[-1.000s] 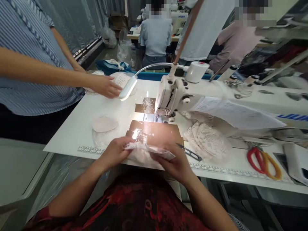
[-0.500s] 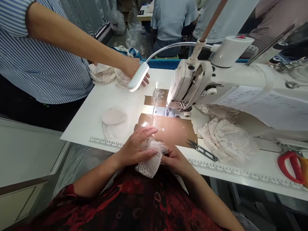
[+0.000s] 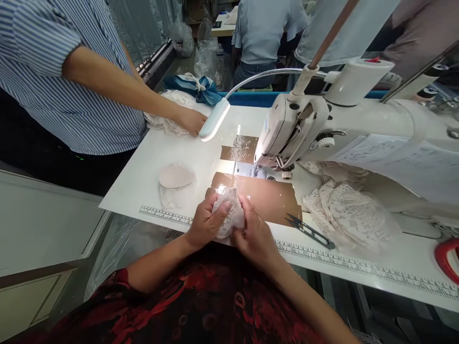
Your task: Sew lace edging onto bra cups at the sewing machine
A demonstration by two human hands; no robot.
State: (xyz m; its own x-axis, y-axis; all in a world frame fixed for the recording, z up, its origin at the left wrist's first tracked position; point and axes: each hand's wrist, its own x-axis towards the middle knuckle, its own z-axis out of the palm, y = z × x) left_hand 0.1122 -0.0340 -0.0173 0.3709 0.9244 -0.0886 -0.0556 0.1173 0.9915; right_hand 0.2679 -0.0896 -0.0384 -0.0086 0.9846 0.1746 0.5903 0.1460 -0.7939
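Note:
A small white lace piece (image 3: 229,216) is held between both hands at the table's front edge, before the sewing machine (image 3: 283,134). My left hand (image 3: 206,220) grips its left side, thumb on top. On the right side my right hand (image 3: 254,229) pinches it, with some fingers hidden behind the fabric. Under and beyond the hands lies brown tape (image 3: 265,196) on the table. Thread snips (image 3: 310,231) rest to the right of my right hand. A pale oval pad with lace (image 3: 177,177) lies to the left of my left hand.
A lace pile (image 3: 351,210) sits right of the needle. Red-handled scissors (image 3: 446,258) lie at the far right. A co-worker's hand (image 3: 193,120) touches another lace pile (image 3: 168,122) at the back left, near the lamp (image 3: 215,119). A printed ruler (image 3: 322,255) runs along the front edge.
My hands have drawn together around the lace piece and raised it slightly from my lap. The co-worker's hand has pulled back left toward the lace pile. The view has shifted a little.

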